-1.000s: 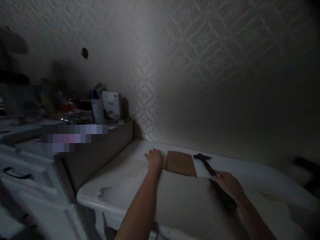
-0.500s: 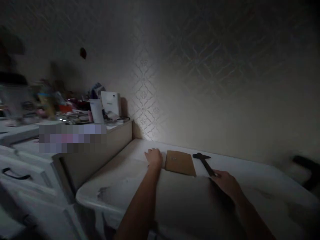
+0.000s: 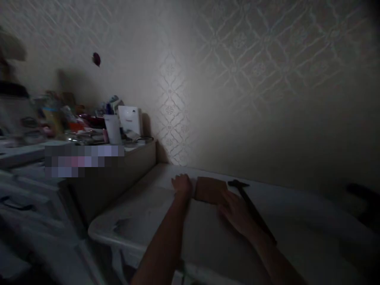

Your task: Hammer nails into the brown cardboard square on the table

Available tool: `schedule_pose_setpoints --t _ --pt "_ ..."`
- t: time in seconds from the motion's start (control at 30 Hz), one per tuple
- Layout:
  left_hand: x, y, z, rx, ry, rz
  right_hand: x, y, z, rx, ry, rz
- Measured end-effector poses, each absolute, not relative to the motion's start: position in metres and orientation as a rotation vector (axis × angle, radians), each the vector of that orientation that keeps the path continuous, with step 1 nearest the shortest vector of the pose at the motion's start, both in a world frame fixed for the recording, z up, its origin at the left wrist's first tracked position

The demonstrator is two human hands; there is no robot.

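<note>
A flat brown rectangular piece (image 3: 209, 190), like cardboard or thin board, lies on the white table. Just left of it, my left hand (image 3: 181, 184) rests on the tabletop with its fingers curled in; whatever they may hold is hidden. My right hand (image 3: 236, 209) reaches over the piece's lower right corner, fingers stretched out and apart, holding nothing. Beside that hand lies a hammer (image 3: 247, 200), its dark head toward the wall and its handle running down to the right, partly behind my wrist.
On the left stands a white drawer cabinet (image 3: 130, 166), higher than the table (image 3: 142, 209). Its top carries a white tube (image 3: 113, 130), a white box (image 3: 130, 120) and other clutter. A patterned wall (image 3: 237, 99) rises behind the table. Something dark (image 3: 363, 202) shows at the right edge.
My right hand has let go of the hammer's handle and moved left onto the brown piece. The hammer now lies on the table. My left hand has stayed about where it was.
</note>
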State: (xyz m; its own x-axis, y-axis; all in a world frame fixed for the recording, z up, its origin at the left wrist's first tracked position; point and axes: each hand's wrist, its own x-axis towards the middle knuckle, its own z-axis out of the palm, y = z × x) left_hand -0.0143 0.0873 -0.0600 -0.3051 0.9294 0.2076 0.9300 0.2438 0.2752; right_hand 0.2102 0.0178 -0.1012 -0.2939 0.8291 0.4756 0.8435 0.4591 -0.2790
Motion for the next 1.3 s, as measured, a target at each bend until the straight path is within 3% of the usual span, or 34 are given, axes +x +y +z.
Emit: schedule_pose_setpoints --t 0.23,0.9,1.17,1.3 --pt "-0.014 0.086 -0.061 -1.888 -2.445 -0.561 0.200 0.009 -0.094 -1.540 -2.326 0.210" --pt "-0.020 0.088 -0.059 -1.841 -2.558 -0.563 0.203 0.000 -0.085 -1.459 -2.301 0.304" --pt "-0.024 0.093 -0.061 -1.842 -2.580 -0.783 0.205 0.001 -0.087 -1.421 -2.271 0.350" --pt "-0.015 0.094 -0.056 -2.008 -2.409 -1.061 0.205 0.000 -0.086 -1.426 -2.277 0.348"
